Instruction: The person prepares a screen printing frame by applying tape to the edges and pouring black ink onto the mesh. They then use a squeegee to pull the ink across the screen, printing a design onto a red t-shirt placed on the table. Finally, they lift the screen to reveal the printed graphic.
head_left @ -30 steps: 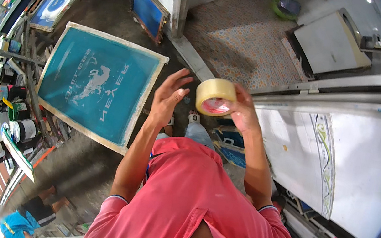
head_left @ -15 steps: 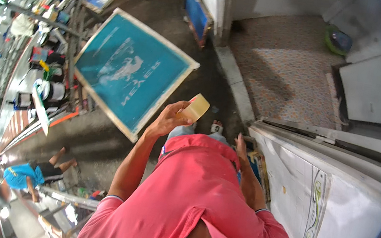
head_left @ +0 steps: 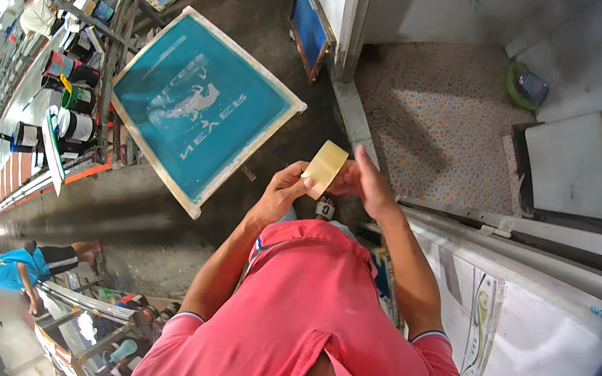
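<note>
Tape roll; screen edge apart

The roll of tape is a pale yellow, like weak honey, and looks smooth and a little shiny. It is wide and round. It is up in the air, with its curved outside facing up to the camera. It leans, so its top end tips to the right. The left hand pinches its left side. The right hand is right by its other side, but I can't tell if it touches.
</note>
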Tool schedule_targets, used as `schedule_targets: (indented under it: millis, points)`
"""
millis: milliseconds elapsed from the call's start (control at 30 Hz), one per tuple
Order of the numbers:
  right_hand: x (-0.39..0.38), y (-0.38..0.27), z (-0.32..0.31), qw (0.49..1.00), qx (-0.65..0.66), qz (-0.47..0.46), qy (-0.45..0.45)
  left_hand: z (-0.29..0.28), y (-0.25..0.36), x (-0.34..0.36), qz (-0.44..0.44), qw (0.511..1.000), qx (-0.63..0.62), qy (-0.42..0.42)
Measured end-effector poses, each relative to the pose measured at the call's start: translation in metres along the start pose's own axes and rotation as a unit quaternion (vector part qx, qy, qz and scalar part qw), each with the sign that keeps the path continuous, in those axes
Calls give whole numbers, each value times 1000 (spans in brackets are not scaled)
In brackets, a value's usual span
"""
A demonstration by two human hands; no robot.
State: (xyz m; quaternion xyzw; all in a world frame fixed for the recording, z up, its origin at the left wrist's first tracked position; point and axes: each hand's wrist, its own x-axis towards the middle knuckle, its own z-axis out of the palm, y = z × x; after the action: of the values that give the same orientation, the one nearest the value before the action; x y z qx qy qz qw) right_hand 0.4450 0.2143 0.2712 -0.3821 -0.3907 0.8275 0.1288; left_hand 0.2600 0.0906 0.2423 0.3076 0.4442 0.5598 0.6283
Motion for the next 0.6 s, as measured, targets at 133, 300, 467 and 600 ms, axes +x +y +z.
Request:
schedule_targets:
  millis: [133, 300, 467, 600]
  points:
    - [17, -4, 44, 982, -80, -160, 53, 11, 3, 0, 97, 986, 85, 101]
    - [21, 25, 78, 948, -177, -262, -14, 11, 16, -2, 183, 953, 2, 242]
    - [39, 58, 7, 946, 117, -112, -281, -24, 48, -20, 167, 918, -263, 245]
    - [63, 228, -106, 961, -69, 79, 255, -48, 53, -41, 193, 907, -358, 106]
